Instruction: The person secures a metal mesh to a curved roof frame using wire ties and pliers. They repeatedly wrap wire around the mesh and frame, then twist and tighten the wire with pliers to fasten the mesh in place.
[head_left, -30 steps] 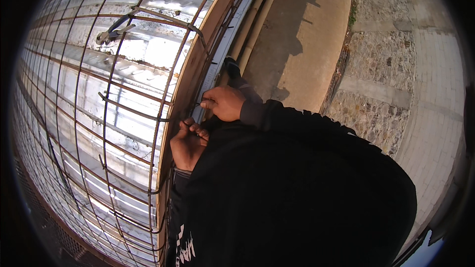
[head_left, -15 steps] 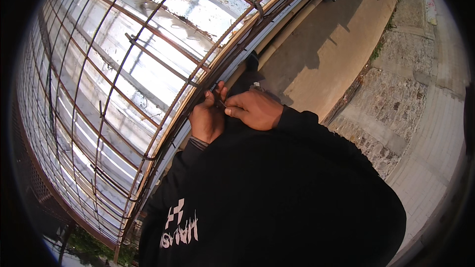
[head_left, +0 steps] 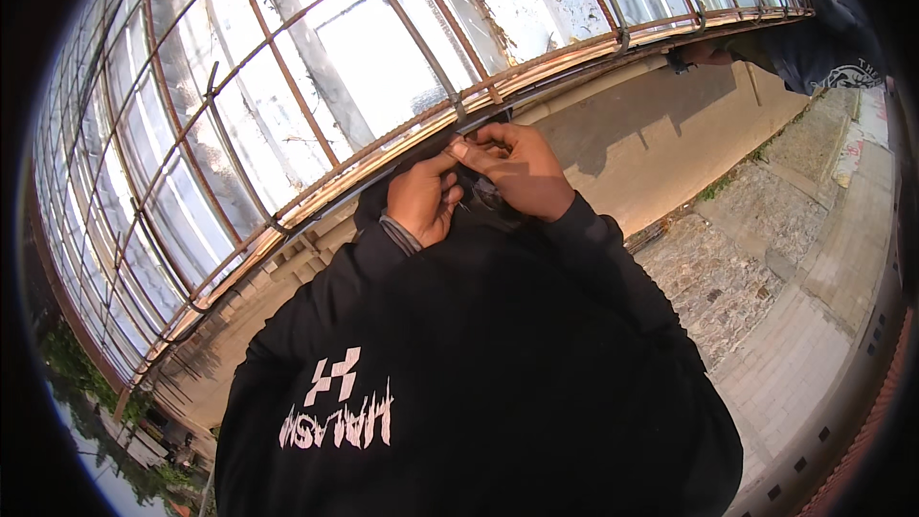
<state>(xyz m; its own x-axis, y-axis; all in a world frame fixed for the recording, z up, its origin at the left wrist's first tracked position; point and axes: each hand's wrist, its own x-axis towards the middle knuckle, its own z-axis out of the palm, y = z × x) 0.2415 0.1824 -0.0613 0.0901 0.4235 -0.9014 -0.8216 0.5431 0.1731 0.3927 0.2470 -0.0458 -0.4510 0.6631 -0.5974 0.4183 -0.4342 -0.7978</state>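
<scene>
Pinching rusty ribbed rebar (head_left: 479,101) at mesh edge: left hand (head_left: 421,199), right hand (head_left: 517,168), fingers closed on it

Both hands now work close together at the edge bar of the rusty rebar grid (head_left: 287,134), where a second ago they sit apart, the right hand (head_left: 517,168) above the left hand (head_left: 421,199). The right fingertips (head_left: 461,148) now pinch at the bar beside the left thumb. The view swings round: the grid's edge runs across the top rather than upright, the paved ground (head_left: 766,325) opens at right, and another person's hand (head_left: 704,55) comes into sight along the bar
</scene>
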